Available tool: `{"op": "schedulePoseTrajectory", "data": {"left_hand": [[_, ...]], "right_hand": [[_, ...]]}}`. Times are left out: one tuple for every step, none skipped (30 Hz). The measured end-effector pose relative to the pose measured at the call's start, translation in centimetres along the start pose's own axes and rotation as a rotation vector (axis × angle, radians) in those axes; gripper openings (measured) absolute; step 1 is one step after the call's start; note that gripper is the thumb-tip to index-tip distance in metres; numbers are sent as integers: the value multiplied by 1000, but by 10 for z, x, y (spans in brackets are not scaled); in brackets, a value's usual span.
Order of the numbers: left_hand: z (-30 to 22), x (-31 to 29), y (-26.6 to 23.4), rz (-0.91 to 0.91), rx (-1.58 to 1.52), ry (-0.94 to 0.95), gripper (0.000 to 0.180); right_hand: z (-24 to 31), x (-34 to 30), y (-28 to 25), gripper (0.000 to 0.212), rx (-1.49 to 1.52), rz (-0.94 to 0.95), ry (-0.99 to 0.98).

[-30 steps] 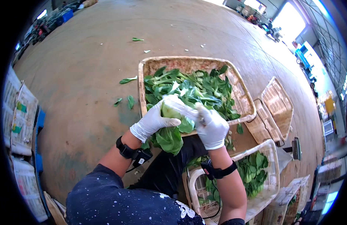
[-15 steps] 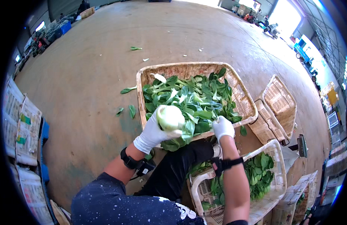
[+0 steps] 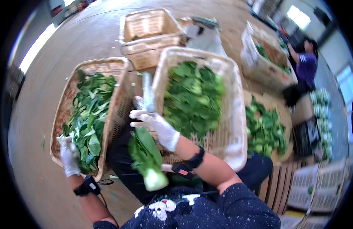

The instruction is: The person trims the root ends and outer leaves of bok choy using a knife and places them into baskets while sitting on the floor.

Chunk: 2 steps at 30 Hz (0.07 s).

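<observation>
My right hand point(image 3: 157, 128), in a white glove, is over the near left edge of the middle crate point(image 3: 239, 114), its fingers stretched apart. Just below it is a bok choy point(image 3: 146, 160) with its pale base toward me and leaves pointing away; whether it rests on my leg or hangs free I cannot tell. At the near left side of the left crate point(image 3: 56, 126) my left hand point(image 3: 69, 154), also gloved, has curled fingers beside loose green leaves point(image 3: 90, 118); what they hold is blurred. Heads of bok choy point(image 3: 193, 99) lie piled in the middle crate.
Behind stands another crate point(image 3: 146, 28). More greens point(image 3: 266, 129) lie at the right, near a slatted wooden seat point(image 3: 277, 187). A person in purple point(image 3: 307, 68) works by a further crate point(image 3: 268, 70). A blurred bluish, tube-like thing point(image 3: 148, 91) is beside the middle crate.
The view has swung right, bringing the middle crate forward. My left hand no longer holds the bok choy and is at the leaf crate; my right hand has moved to the middle crate, fingers spread.
</observation>
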State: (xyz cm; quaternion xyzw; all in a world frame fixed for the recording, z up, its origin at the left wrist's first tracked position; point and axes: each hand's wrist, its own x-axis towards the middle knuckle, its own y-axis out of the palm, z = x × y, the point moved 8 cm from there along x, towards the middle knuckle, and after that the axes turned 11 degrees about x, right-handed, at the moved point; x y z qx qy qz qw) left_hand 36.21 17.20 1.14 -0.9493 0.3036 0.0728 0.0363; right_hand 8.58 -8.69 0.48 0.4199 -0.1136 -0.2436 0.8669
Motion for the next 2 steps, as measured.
{"op": "schedulePoseTrajectory", "data": {"left_hand": [[-4, -9, 64, -153, 85, -82, 24], [-13, -14, 72, -139, 120, -75, 24]], "right_hand": [[-14, -3, -17, 31, 146, -15, 30], [-23, -28, -13, 33, 2, -137, 234]]}}
